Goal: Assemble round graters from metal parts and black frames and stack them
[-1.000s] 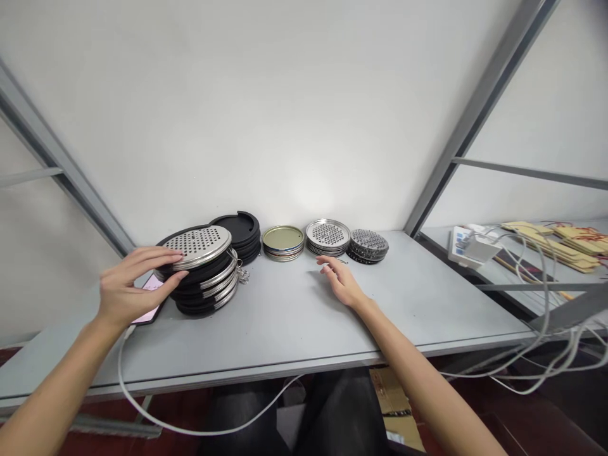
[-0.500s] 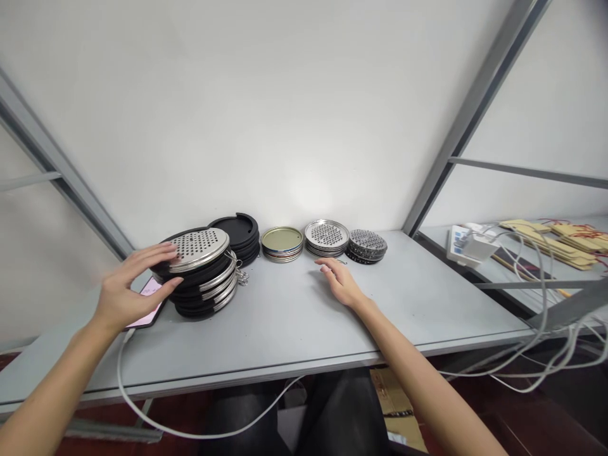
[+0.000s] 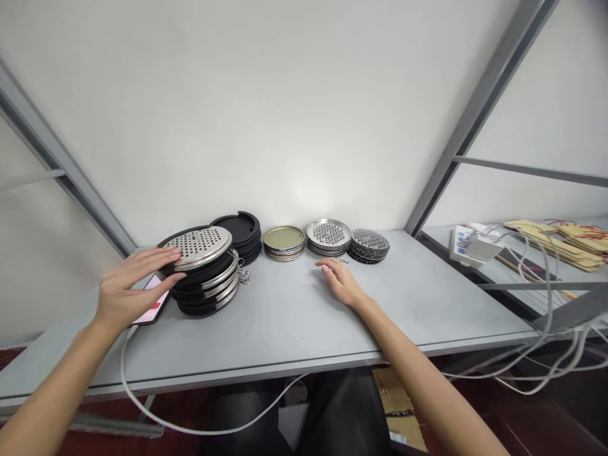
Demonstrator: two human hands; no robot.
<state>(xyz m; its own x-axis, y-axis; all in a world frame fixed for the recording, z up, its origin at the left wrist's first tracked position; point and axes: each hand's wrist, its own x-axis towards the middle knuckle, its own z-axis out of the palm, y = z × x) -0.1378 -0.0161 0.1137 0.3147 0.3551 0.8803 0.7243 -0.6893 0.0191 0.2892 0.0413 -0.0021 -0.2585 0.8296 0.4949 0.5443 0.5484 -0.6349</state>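
Observation:
My left hand (image 3: 130,285) rests against the left side of a tall stack of round black and metal pieces. Its fingers lie outstretched on the edge of the top perforated metal disc (image 3: 202,247), with the thumb apart and lower on the side. Wire clasps (image 3: 243,273) stick out from that stack's right side. On the tabletop, my right hand (image 3: 344,285) lies relaxed with loosely bent fingers and holds nothing visible. Just beyond its fingertips stands a stack of silver grater discs (image 3: 329,234); a small wire piece (image 3: 342,261) lies close by.
Along the wall stand black rings (image 3: 240,231), gold-coloured lids (image 3: 284,239) and dark grater discs (image 3: 369,244). A phone (image 3: 152,304) with a white cable (image 3: 124,367) lies behind my left hand. A power strip (image 3: 465,247) and yellowish pieces (image 3: 555,244) sit on the right-hand surface.
The whole view has shifted slightly. Both hands keep nearly the same places, the left against the stack and the right on the tabletop.

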